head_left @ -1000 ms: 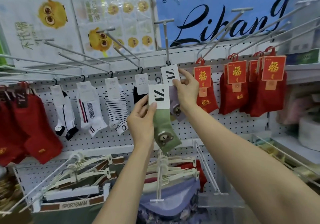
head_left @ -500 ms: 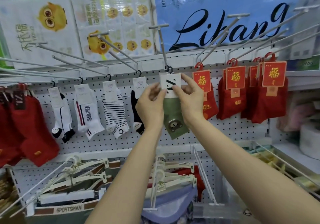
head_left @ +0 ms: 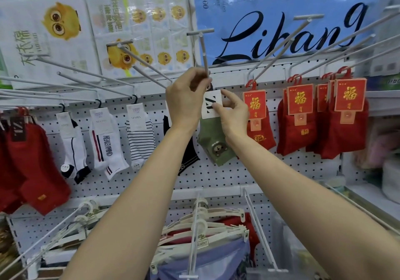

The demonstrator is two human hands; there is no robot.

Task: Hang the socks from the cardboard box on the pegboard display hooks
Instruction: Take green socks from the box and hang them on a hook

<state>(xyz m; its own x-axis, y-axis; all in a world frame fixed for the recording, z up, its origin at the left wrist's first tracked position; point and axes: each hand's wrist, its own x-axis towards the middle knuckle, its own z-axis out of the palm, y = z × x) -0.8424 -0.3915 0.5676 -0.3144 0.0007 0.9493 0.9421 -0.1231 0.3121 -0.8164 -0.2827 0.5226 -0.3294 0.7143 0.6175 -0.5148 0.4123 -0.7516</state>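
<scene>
A green sock (head_left: 213,143) with a bear face and a white card tag (head_left: 211,104) hangs in front of the white pegboard (head_left: 216,175). My left hand (head_left: 186,97) is raised at the top of the tag, its fingers curled at the sock's small black hanger, right beside the long white display hook (head_left: 204,56). My right hand (head_left: 233,113) pinches the tag's right edge between thumb and fingers. Whether the hanger sits on the hook is hidden by my left hand. No cardboard box shows.
White, striped and black socks (head_left: 140,136) hang to the left, red socks (head_left: 300,126) to the right and far left. Several bare hooks (head_left: 86,71) jut out toward me. Below, clothes hangers (head_left: 201,221) with garments sit on lower hooks. Packaged goods stand above.
The green sock went up and right, over the sock that hung there. My left hand climbed from the tag to the hook. My right hand shifted from the tag's top to its right edge.
</scene>
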